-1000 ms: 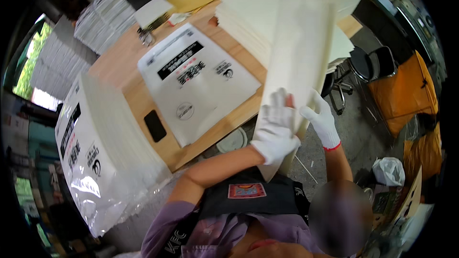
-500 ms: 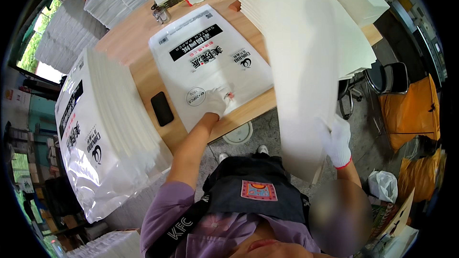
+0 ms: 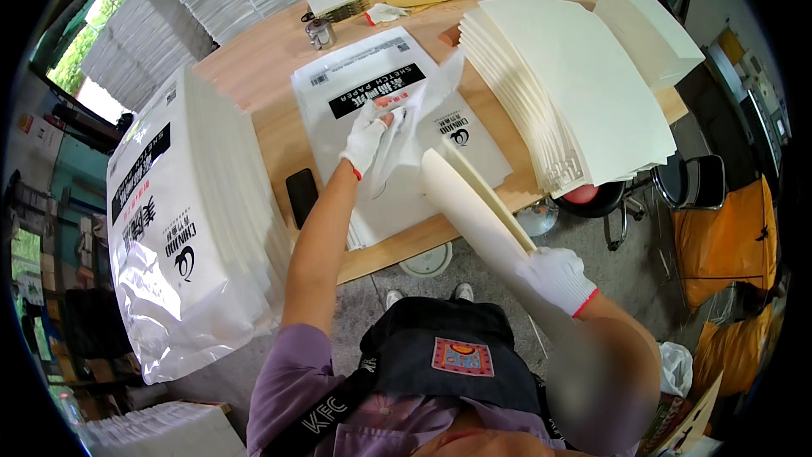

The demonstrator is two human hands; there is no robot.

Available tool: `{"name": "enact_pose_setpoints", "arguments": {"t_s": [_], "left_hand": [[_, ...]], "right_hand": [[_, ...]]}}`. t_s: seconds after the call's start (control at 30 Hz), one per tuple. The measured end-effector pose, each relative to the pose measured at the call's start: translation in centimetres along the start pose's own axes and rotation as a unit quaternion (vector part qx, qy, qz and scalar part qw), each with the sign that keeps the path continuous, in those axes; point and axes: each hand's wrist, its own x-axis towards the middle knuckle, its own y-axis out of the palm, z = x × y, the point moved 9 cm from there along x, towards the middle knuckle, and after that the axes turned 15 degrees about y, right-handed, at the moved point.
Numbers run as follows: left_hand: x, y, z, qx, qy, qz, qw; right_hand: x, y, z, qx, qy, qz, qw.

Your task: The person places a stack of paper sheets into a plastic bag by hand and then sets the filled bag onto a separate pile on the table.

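Note:
My left hand (image 3: pixel 369 137), in a white knit glove, pinches the lifted edge of a clear printed plastic bag (image 3: pixel 412 123). That bag lies on a pile of the same flat bags (image 3: pixel 484 161) on the table. My gloved right hand (image 3: pixel 554 278) grips a curled bundle of white paper sheets (image 3: pixel 478 207) by its near end. The bundle slants up to the left, its far end close to the raised bag edge; I cannot tell whether they touch.
To the right, fanned paper stacks (image 3: pixel 584 93) lie by a white block (image 3: pixel 651 34). Filled plastic packs (image 3: pixel 182 211) stand at left beside a black phone (image 3: pixel 302 196). A metal pot (image 3: pixel 320 33) sits farther back. A stool (image 3: pixel 592 201) stands beneath the table's right edge.
My right hand has drawn the paper bundle off the right stack and swung its far end left over the bags. My left hand has moved away from me, lifting the bag's edge.

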Motion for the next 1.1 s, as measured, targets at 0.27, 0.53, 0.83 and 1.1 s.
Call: {"name": "enact_pose_setpoints", "arguments": {"t_s": [0.27, 0.53, 0.83, 1.1], "left_hand": [[-4.9, 7.4, 6.5, -0.021, -0.008, 0.05, 0.998], [-10.7, 9.4, 7.2, 0.497, -0.065, 0.314, 0.806], [-2.7, -1.1, 12.1, 0.049, -0.052, -0.002, 0.997], [0.7, -1.4, -3.8, -0.068, 0.012, -0.025, 0.997]], "right_hand": [[-5.4, -6.0, -3.7, 0.22, 0.08, -0.121, 0.965], [-8.2, -7.0, -4.3, 0.261, 0.102, -0.102, 0.954], [0.7, 0.0, -0.2, 0.218, 0.039, -0.146, 0.964], [1.1, -2.0, -0.4, -0.026, 0.014, -0.127, 0.992]]}}
